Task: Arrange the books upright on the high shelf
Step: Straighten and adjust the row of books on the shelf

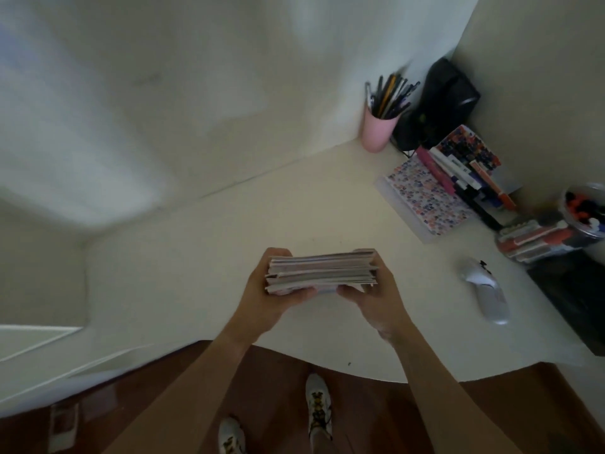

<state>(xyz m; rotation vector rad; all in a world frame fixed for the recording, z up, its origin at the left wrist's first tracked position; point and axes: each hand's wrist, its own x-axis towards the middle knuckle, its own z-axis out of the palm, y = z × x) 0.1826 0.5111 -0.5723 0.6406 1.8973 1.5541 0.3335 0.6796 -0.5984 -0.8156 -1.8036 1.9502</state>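
Observation:
A stack of thin books (pixel 322 271) lies flat between both hands, above the white desk (pixel 229 257). My left hand (pixel 271 290) grips the stack's left end, fingers curled under and thumb side at the top. On the right end, my right hand (pixel 376 294) holds the stack the same way. Page edges face me. No high shelf is in view.
A pink pen cup (pixel 378 131) stands at the back right by a black object (pixel 448 99). A patterned notebook (pixel 425 198), a row of books (pixel 468 168), marker boxes (pixel 537 240) and a white controller (pixel 484 290) crowd the desk's right side. The wall rises straight behind.

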